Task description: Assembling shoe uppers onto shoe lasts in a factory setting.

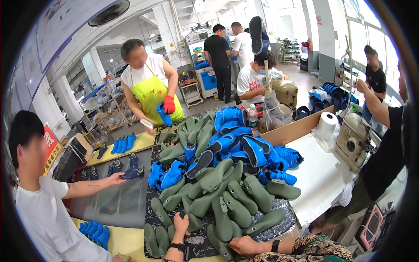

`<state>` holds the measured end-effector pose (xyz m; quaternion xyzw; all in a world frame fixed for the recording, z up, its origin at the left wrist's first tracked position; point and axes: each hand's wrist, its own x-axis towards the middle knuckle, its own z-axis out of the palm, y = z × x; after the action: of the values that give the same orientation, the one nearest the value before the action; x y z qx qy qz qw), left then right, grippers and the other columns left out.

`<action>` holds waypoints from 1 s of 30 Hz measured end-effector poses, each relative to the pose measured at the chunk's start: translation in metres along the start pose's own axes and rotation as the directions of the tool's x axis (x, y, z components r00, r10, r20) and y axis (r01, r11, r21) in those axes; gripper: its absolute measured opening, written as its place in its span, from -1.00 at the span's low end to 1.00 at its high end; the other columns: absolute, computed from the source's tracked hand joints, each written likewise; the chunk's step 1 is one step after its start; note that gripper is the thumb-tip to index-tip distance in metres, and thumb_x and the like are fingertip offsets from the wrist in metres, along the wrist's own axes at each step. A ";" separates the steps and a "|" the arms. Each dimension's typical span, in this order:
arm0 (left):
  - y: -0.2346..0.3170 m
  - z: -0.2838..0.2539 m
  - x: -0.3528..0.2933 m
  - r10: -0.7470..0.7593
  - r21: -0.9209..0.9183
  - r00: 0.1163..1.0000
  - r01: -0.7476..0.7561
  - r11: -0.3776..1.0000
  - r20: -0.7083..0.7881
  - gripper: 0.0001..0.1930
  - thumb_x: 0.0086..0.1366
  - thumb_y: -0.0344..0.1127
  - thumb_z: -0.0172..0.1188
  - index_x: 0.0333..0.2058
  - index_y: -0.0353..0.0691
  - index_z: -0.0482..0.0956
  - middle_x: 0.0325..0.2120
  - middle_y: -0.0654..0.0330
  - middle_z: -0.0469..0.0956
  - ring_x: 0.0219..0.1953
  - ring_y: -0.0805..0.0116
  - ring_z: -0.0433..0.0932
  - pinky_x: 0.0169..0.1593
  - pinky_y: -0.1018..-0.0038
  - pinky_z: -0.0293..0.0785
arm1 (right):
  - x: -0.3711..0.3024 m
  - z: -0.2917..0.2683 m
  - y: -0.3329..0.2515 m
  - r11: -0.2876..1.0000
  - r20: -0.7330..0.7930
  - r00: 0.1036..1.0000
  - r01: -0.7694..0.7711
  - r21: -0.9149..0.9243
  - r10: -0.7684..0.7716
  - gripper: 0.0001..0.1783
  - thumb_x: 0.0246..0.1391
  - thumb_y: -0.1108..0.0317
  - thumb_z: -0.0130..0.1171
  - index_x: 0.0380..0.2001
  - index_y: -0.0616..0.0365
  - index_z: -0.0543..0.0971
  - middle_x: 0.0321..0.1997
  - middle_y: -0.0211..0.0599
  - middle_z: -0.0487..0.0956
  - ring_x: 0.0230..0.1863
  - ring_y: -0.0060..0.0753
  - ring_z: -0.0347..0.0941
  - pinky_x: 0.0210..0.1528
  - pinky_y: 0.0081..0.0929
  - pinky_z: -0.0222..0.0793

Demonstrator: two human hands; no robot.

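Observation:
Green shoe lasts (238,209) lie heaped on the near side of the dark, plastic-covered table (203,249). My left hand (180,223), with a black wristband, is over the near edge of this heap beside a last (194,223). Its thumb and forefinger are apart, and nothing shows between them. Farther right, my right hand (244,246) has its fingers closed at the end of a green shoe last (218,244); the fingertips are partly hidden. Blue shoes (251,150) are piled behind the lasts, some soles up.
At left, a person in white reaches out holding a dark shoe (132,173) over a grey belt (118,201). A person in a yellow apron (150,98) holds a blue shoe (164,115). Right stand a white table (316,168), a plastic roll (327,124) and a machine (352,139).

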<state>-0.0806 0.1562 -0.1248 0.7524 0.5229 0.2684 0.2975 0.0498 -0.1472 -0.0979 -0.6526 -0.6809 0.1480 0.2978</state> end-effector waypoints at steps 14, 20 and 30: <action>0.031 0.010 0.028 -0.170 0.091 0.930 0.148 0.985 0.325 -0.46 -0.03 -0.06 0.30 -0.14 -0.35 0.52 -0.14 -0.15 0.51 -0.05 -0.08 0.47 -0.01 0.21 0.38 | -0.007 -0.007 -0.001 0.986 0.088 0.995 -0.050 0.161 0.036 -0.72 -0.08 0.23 0.20 -0.32 0.17 0.49 -0.32 0.02 0.49 -0.45 0.03 0.44 -0.41 -0.16 0.37; 0.052 -0.043 0.030 -0.056 0.376 0.995 0.019 0.927 0.087 -0.43 -0.09 0.03 0.22 -0.25 -0.38 0.45 -0.30 -0.22 0.52 -0.21 -0.17 0.50 -0.12 0.09 0.42 | 0.008 -0.014 -0.001 0.997 0.008 0.999 -0.047 0.064 0.046 -0.90 -0.08 0.36 0.05 -0.53 0.15 0.44 -0.51 -0.12 0.47 -0.49 -0.02 0.44 -0.47 -0.17 0.37; 0.037 -0.043 -0.080 -0.074 0.691 0.928 -0.216 0.690 0.364 -0.51 -0.12 -0.13 0.35 -0.28 -0.38 0.49 -0.27 -0.05 0.51 -0.29 -0.01 0.57 -0.19 0.25 0.52 | 0.010 -0.015 -0.009 0.989 -0.051 0.999 -0.003 0.146 0.010 -0.93 -0.06 0.40 0.14 -0.51 0.15 0.53 -0.51 -0.21 0.52 -0.50 -0.06 0.47 -0.45 -0.25 0.41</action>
<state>-0.1133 0.0771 -0.0759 0.8642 0.4913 -0.0906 0.0593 0.0519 -0.1410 -0.0789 -0.6349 -0.6582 0.1813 0.3618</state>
